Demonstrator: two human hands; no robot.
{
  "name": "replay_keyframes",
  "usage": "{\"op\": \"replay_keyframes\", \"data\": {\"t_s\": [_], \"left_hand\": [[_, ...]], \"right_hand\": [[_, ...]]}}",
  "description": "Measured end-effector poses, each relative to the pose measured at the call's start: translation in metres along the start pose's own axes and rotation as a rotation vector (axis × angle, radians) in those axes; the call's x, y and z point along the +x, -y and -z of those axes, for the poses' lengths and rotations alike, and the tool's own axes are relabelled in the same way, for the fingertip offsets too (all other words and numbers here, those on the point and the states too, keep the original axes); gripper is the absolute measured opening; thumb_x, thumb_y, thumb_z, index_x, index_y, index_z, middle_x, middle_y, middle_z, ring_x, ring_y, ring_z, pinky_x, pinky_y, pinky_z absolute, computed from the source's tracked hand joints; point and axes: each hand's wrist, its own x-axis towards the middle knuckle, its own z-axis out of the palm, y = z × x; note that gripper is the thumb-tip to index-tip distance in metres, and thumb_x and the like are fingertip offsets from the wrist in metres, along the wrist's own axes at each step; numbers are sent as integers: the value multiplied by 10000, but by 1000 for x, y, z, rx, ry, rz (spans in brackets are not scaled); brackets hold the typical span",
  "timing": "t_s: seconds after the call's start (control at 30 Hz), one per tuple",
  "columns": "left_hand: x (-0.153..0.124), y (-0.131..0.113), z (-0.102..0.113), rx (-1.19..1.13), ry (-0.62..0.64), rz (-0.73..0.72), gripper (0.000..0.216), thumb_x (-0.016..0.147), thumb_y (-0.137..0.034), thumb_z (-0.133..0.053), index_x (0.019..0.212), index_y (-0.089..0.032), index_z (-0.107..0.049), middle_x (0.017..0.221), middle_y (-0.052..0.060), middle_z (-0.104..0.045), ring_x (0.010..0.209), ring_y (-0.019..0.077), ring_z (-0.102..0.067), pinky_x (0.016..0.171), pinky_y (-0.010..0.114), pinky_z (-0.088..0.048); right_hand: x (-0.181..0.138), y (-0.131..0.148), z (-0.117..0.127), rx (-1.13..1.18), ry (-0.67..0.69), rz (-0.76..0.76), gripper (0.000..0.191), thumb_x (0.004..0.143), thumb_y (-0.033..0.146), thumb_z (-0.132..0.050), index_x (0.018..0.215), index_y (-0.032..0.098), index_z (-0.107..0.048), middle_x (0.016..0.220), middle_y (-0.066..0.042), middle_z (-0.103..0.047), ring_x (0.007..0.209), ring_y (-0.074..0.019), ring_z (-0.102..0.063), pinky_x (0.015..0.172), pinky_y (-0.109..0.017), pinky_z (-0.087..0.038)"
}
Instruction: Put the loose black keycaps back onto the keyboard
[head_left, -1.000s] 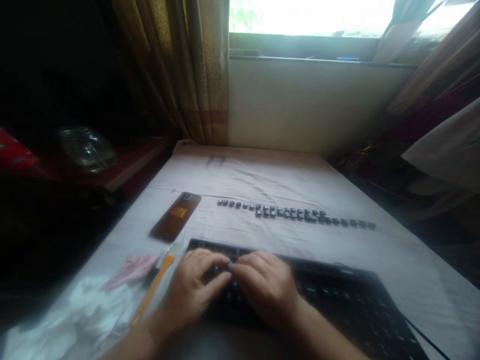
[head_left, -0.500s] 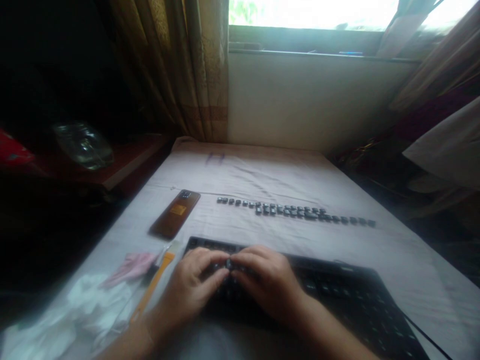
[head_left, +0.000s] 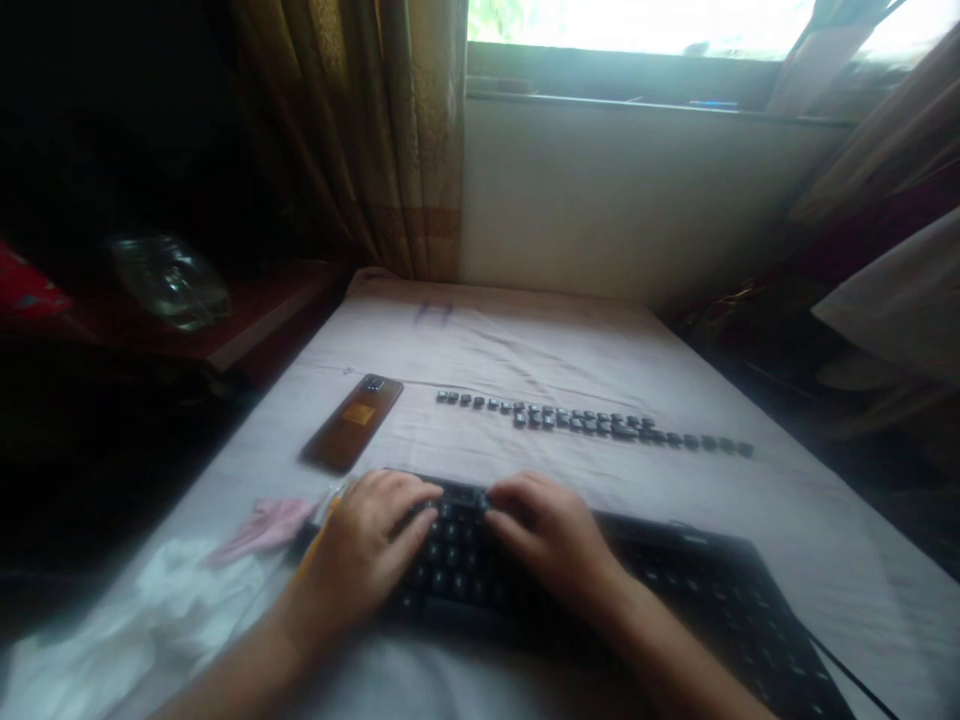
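A black keyboard (head_left: 465, 575) lies in front of me, with some keys fitted on its left part. My right hand (head_left: 555, 530) is over its upper edge, thumb and forefinger closed around a small dark keycap (head_left: 481, 498). To the left, my left hand (head_left: 375, 530) rests by the keyboard's left end. Its thumb and forefinger are slightly apart near the upper keys, with nothing visible between them. Beyond the keyboard, several loose keycaps (head_left: 547, 417) form two uneven rows on the cloth.
A brown phone (head_left: 352, 425) lies left of the keycaps. Pink cloth (head_left: 262, 530) and crumpled white material (head_left: 165, 600) are at the left. My left hand partly covers an orange-handled brush. A cable (head_left: 855, 670) runs off the keyboard's right side. The table has a pale cloth (head_left: 480, 340).
My hands have drawn apart from where their fingertips met over the keyboard. The left hand moved left, covering more of the brush; the right moved slightly up and right with the keycap.
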Motion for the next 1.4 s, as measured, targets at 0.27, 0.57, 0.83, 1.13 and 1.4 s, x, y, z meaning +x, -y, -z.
{"op": "replay_keyframes", "data": {"t_s": [0.27, 0.57, 0.83, 1.13, 1.4], "left_hand": [[-1, -12, 1, 88, 86, -88, 219, 953, -206, -493, 1037, -244, -692, 978, 47, -649, 922, 207, -585, 807, 353, -453], [-4, -17, 2, 199, 85, -223, 283, 923, -215, -522, 1149, -258, -688, 1003, 62, -633, 920, 229, -557, 828, 387, -455], [-4, -17, 0, 255, 89, -245, 293, 890, -196, -561, 1154, -238, -680, 999, 63, -627, 928, 242, -548, 836, 395, -445], [-3, -19, 0, 277, 75, -255, 286, 894, -189, -550, 1145, -240, -677, 984, 55, -640, 921, 239, -557, 848, 401, -448], [-2, -21, -2, 292, 84, -263, 277, 898, -187, -555, 1143, -232, -675, 981, 54, -649, 933, 242, -559, 872, 418, -449]], "right_hand": [[1, 12, -17, -66, 68, -67, 90, 780, 182, -691, 853, 218, -729, 823, -31, -724, 798, -207, -672, 734, -311, -499], [6, 18, -18, -60, 84, -145, 90, 744, 158, -695, 799, 218, -733, 789, -24, -728, 768, -198, -668, 714, -307, -488], [7, 18, -19, -75, 85, -150, 93, 743, 159, -711, 800, 226, -740, 804, -27, -742, 784, -205, -680, 724, -312, -498], [3, 9, -22, -58, 38, -31, 108, 799, 184, -681, 838, 231, -770, 812, -35, -754, 757, -193, -693, 703, -294, -517], [1, 2, -26, -101, -11, 56, 140, 835, 188, -658, 841, 246, -785, 770, -31, -748, 698, -169, -681, 656, -261, -506]]}}
